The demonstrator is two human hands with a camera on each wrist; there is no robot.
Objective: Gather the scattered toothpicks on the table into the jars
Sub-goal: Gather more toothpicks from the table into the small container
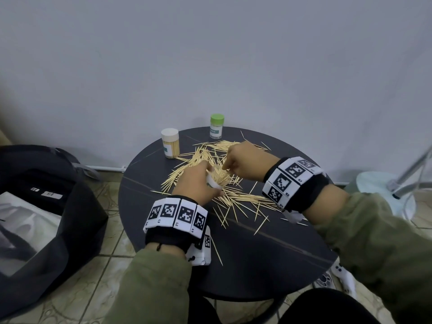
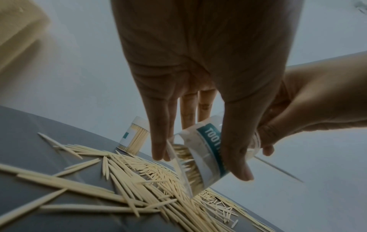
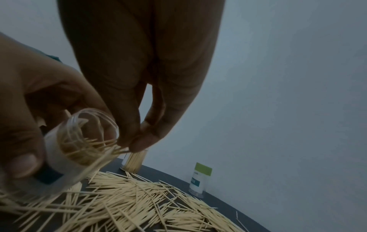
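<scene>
Several pale wooden toothpicks [image 1: 243, 198] lie scattered over the middle of a round dark table [image 1: 245, 258]. My left hand [image 1: 210, 177] grips a clear, lidless jar [image 1: 217, 180] with a teal label, tilted above the pile and partly filled with toothpicks. In the left wrist view the jar [image 2: 202, 150] sits between my fingers [image 2: 158, 141] and thumb. My right hand [image 1: 225, 168] pinches a small bundle of toothpicks at the jar's mouth; thumb and finger meet there in the right wrist view [image 3: 133, 144], beside the jar [image 3: 79, 149] and above the pile [image 3: 139, 196].
A full jar with a white lid [image 1: 170, 142] stands at the table's back left, a green-lidded jar [image 1: 217, 126] at the back near the wall. A black bag [image 1: 46, 206] sits on the floor at left, a stand's base [image 1: 383, 190] at right.
</scene>
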